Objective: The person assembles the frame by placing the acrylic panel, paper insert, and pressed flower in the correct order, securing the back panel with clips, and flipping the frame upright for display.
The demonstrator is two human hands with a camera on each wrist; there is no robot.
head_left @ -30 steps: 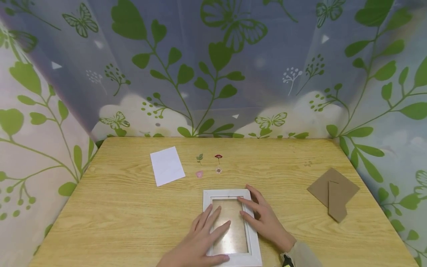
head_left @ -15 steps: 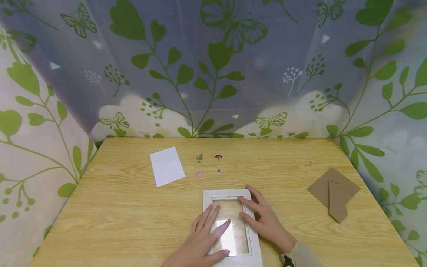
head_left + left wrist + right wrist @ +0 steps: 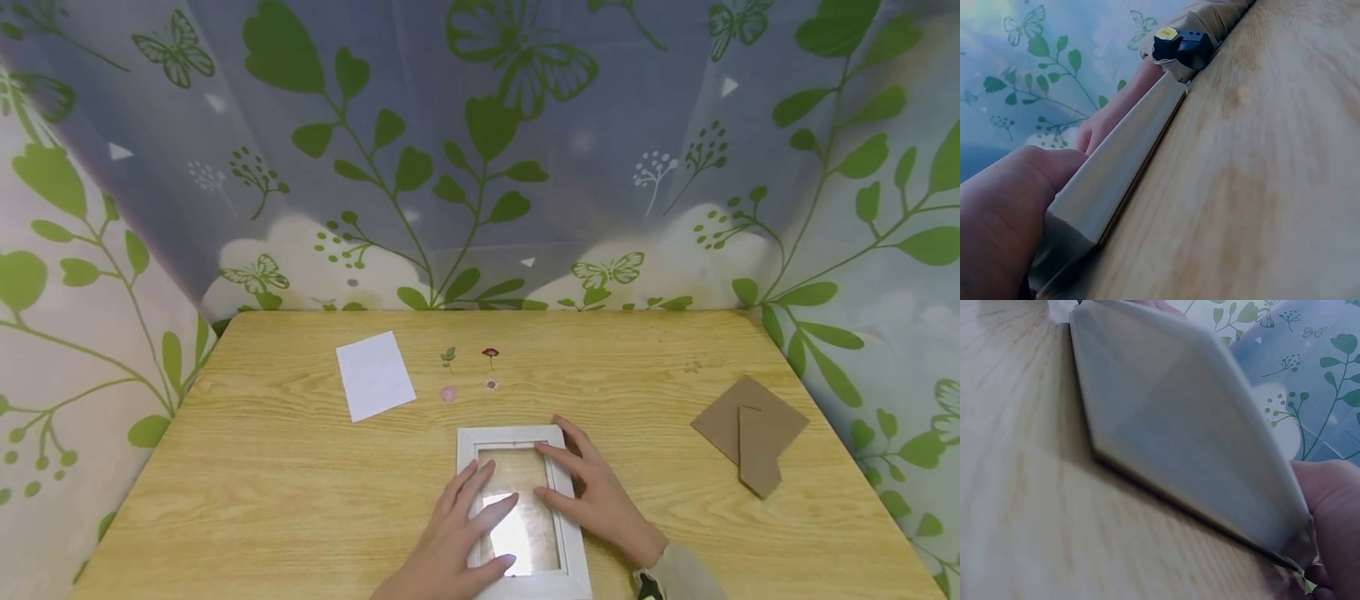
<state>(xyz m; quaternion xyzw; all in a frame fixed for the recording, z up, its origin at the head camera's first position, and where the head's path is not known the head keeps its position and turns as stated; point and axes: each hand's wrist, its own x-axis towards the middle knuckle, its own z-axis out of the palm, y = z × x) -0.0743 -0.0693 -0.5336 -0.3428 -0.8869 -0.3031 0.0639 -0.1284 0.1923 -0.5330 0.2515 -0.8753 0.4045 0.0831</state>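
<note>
A white picture frame [image 3: 574, 546] lies flat on the wooden table, its clear pane [image 3: 517, 471] showing a bright reflection. My left hand [image 3: 453, 533] rests over the frame's left side, fingers spread above the pane. Across the right rail lies my right hand [image 3: 603, 500], one fingertip by the far right corner and others over the inner edge. In the left wrist view the thumb [image 3: 1063, 167] is against the near side of the frame [image 3: 1110, 165]. The right wrist view has the right hand [image 3: 1338, 512] at a corner of the frame [image 3: 1191, 431].
Beyond the frame lie a green leaf sprig [image 3: 448, 357], a dark red flower [image 3: 491, 353], a pink petal [image 3: 448, 393] and a small pale flower [image 3: 491, 384]. White paper [image 3: 377, 377] is at the left, a brown backing board with stand [image 3: 759, 450] at the right. Patterned curtains surround the table.
A bright reflection has appeared on the pane. My left hand has shifted slightly to the right; the frame and my right hand stay almost where they were.
</note>
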